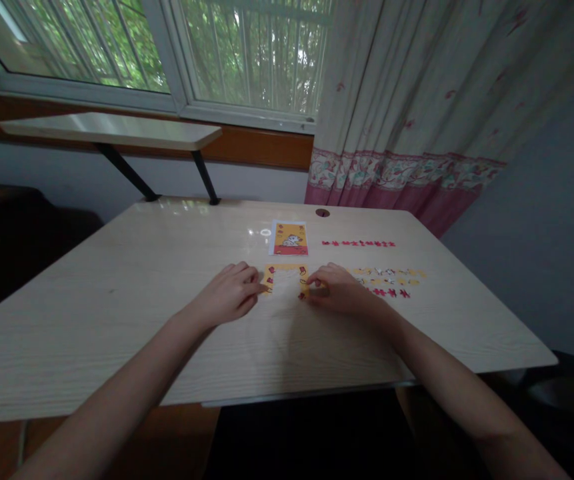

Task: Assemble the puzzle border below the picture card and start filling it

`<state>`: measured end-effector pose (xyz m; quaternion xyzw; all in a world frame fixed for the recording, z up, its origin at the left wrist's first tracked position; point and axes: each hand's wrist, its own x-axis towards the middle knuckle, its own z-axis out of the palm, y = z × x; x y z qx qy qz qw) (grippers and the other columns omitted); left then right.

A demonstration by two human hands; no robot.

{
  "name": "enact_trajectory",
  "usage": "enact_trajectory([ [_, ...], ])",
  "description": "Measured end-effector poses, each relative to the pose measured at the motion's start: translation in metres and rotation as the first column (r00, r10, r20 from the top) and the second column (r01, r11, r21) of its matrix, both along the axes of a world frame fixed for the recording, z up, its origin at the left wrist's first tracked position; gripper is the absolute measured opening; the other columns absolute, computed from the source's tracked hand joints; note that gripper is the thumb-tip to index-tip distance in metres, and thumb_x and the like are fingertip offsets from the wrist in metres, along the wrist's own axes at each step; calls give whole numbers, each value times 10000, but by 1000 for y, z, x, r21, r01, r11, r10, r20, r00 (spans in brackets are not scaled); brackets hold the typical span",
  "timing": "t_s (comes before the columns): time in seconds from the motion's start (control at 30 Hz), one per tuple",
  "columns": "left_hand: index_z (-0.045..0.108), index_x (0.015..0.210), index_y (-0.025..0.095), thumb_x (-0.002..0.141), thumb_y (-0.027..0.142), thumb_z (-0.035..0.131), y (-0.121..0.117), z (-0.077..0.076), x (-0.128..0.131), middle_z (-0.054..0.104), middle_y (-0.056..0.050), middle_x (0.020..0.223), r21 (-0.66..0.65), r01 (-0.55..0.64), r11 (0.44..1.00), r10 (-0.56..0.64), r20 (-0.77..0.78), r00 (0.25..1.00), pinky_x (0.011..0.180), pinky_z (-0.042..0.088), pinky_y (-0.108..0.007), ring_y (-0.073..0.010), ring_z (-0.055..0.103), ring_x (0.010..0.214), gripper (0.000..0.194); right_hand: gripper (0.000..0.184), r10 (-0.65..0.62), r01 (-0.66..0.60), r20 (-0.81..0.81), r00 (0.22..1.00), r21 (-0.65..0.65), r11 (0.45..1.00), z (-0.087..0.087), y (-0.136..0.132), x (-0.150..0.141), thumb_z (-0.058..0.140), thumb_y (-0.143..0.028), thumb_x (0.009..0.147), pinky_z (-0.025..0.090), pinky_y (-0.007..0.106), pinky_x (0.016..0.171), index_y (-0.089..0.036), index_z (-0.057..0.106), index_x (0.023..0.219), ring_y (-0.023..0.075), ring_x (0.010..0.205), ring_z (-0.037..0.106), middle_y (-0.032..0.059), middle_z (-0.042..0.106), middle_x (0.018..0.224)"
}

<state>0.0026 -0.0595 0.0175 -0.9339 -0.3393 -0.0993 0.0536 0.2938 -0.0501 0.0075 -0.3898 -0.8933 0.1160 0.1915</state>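
Note:
A partly joined jigsaw puzzle (285, 269) lies flat on the table. Yellow pieces with small red figures line its top and sides around a pale, bare middle. My left hand (234, 291), fingers curled, presses its fingertips on the pieces of the left side. At the right side is my right hand (339, 288), with thumb and forefinger closed around a border piece; the fingers partly hide it. Just beyond the puzzle lies a picture card (291, 239) with a white animal on yellow and red.
Loose red pieces (359, 243) form a row at the back right. Nearer, yellow and white pieces (391, 273) and more red pieces (401, 293) lie beside my right hand, which partly covers them. A raised shelf (117, 130) stands at the back left, near the window. The wooden table (131, 293) has a cable hole (322, 213).

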Motion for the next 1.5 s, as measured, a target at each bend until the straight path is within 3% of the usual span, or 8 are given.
enact_trajectory([
  [0.17,698,993,207,829,169,481,-1,1,1,574,-99,901,-5,-5,1000,5,-19,1000,762,428,-398,-256,488,884,275,256,76,-76,-11,997,45,996,-1,-1,2,601,-292,856,399,305,781,-182,674,1076,179,865,553,79,659,912],
  [0.47,700,981,204,816,163,492,0,1,0,570,-92,872,9,5,1000,-5,14,1000,721,423,-378,-246,492,843,268,225,81,-91,147,986,56,994,5,-6,-4,523,-304,913,381,311,779,-198,702,999,187,858,529,78,645,886],
  [0.7,680,1009,198,823,171,490,0,0,1,578,-93,911,3,1,1000,-2,40,999,722,429,-374,-242,501,852,267,169,35,-33,-17,999,104,994,-6,0,-6,581,-256,874,395,331,832,-173,692,970,188,895,546,82,672,961],
  [0.93,681,1023,203,899,246,467,5,-6,-1,560,-99,931,33,-49,998,46,110,993,728,440,-378,-233,509,847,251,358,-71,73,-14,997,177,982,-13,7,-5,619,-401,848,410,374,837,-176,666,1123,225,940,527,122,640,1101],
  [1.17,675,1044,191,911,282,473,6,-7,2,562,-106,975,12,-52,999,50,122,991,763,453,-380,-228,529,876,258,418,-78,74,23,997,154,985,-17,7,-6,646,-474,815,412,359,848,-164,682,1094,228,940,526,105,651,1094],
  [1.3,655,1089,170,922,334,444,11,2,-21,578,-116,958,41,-148,988,139,171,975,755,453,-373,-222,540,842,315,368,-90,87,17,996,143,986,-14,6,-4,633,-414,839,405,364,872,-167,668,1110,231,965,519,97,643,1118],
  [1.37,682,980,158,917,339,425,16,7,-41,603,-108,877,30,-213,977,203,203,958,723,450,-364,-217,543,782,321,327,-103,102,2,995,140,985,-12,5,-2,606,-381,862,404,364,870,-170,665,1105,227,958,518,93,649,1095],
  [1.5,671,833,166,886,349,442,19,13,-69,623,-55,729,-226,-273,935,321,212,923,595,429,-288,-170,540,639,298,249,-141,143,-19,990,146,979,-10,4,3,592,-303,868,407,359,842,-168,677,1058,219,914,521,89,666,1039],
])
